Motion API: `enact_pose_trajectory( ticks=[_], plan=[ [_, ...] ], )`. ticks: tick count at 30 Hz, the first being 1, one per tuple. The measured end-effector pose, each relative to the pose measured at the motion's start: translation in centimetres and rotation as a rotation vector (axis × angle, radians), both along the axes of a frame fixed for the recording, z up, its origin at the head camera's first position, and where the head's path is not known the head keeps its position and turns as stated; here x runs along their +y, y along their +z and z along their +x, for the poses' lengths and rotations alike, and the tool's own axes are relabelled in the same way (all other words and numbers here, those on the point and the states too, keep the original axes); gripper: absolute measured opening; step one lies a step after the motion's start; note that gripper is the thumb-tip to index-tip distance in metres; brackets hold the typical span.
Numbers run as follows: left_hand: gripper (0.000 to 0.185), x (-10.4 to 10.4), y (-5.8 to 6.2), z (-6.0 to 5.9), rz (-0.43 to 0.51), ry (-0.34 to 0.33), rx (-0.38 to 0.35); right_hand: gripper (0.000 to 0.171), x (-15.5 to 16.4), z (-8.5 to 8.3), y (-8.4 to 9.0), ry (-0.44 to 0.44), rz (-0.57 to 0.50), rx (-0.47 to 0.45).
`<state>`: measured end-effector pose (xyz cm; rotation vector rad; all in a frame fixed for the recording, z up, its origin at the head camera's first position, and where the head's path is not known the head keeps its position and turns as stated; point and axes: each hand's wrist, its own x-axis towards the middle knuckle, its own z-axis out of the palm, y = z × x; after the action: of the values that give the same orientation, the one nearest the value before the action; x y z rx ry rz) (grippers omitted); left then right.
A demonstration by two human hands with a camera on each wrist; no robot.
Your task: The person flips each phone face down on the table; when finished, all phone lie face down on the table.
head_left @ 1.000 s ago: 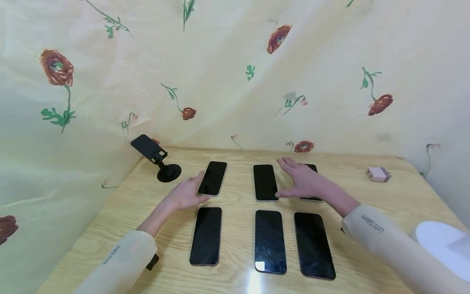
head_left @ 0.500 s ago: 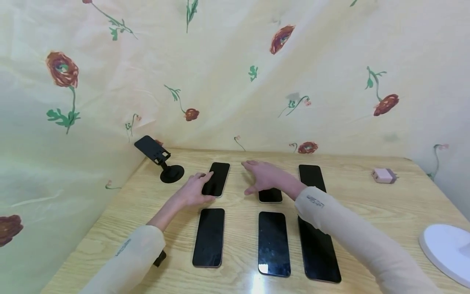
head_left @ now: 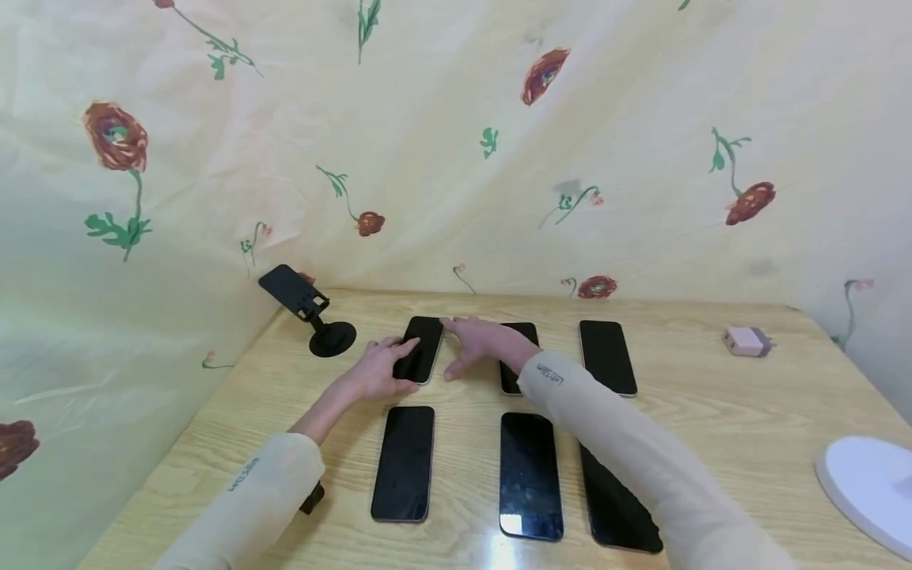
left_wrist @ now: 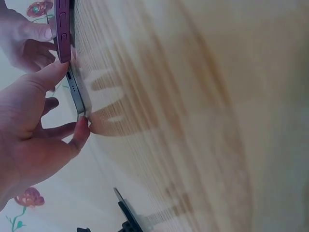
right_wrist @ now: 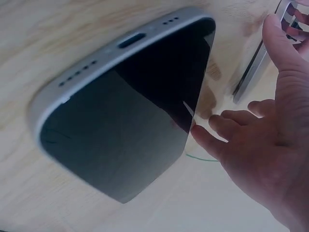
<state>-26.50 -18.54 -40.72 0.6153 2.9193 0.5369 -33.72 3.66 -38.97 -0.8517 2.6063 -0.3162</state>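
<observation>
The far-left phone (head_left: 427, 355) is pinched at its near end by the left hand (head_left: 375, 372); the right hand (head_left: 483, 340) is spread, empty, beside it. Stiff, likely slippery, it is best taken by its edges.

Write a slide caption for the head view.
Left grip touching a dark phone, right grip close beside it, five more phones on the wooden table.

Head view: R sleeve (head_left: 613, 435) hides upper pt of near-R phone (head_left: 616, 514); R hand (head_left: 480, 340) & wrist block pt of back-mid phone (head_left: 510, 381); L hand (head_left: 378, 370) covers a bit of back-L phone (head_left: 427, 336). White disc (head_left: 865, 491) cut by R edge. Black item (head_left: 312, 499) by L sleeve (head_left: 264, 491) mostly hidden, can't ID. L wrist view: purple-edged phone (left_wrist: 63, 34) cut at top, stand (left_wrist: 126, 212) at btm.
</observation>
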Motion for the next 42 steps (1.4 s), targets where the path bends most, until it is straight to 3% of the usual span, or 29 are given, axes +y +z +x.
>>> enact_pose_trajectory(
  ticks=[18,29,33,42],
  plan=[
    [0.071,-0.3,-0.3,-0.2,0.009,0.010,-0.037,0.105,-1.8,-0.4,-0.8,0.019,0.091,0.111],
    [0.067,-0.2,-0.8,-0.3,0.046,-0.037,0.020,0.102,-1.5,-0.4,-1.9,0.057,0.040,0.178],
    [0.067,-0.3,-0.7,-0.3,0.060,-0.039,0.008,0.102,-1.5,-0.4,-1.9,0.065,0.030,0.196],
    [0.066,-0.5,-0.9,-0.4,0.083,-0.056,0.005,0.104,-1.2,-0.7,-2.1,0.052,-0.103,0.155]
  ],
)
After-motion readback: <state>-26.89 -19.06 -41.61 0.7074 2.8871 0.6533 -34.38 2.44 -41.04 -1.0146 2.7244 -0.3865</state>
